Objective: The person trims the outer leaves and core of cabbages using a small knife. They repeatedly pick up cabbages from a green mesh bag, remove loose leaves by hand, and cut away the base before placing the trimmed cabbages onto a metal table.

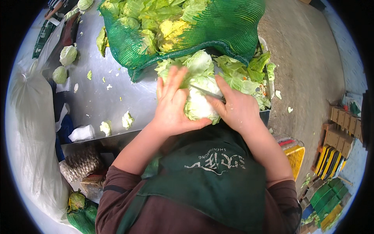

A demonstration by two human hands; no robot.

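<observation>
A pale cabbage head (199, 102) stands between my two hands at the near edge of the metal table (134, 96). My left hand (175, 105) lies along its left side, thumb under its near side and fingers spread, slightly blurred. In my right hand (233, 102) is a knife (206, 91), its blade lying across the top of the cabbage. Loose cabbage leaves (238, 76) lie beyond and to the right. Behind them a green mesh sack (228, 26) lies open, full of cabbages, some with yellowed leaves (172, 30).
Two trimmed cabbages (68, 55) sit on the table's left side, near leaf scraps and a white cloth (81, 133). A tall white sack (35, 131) stands at left. A yellow crate (294, 159) is at right. Another person's arm (54, 11) shows at top left.
</observation>
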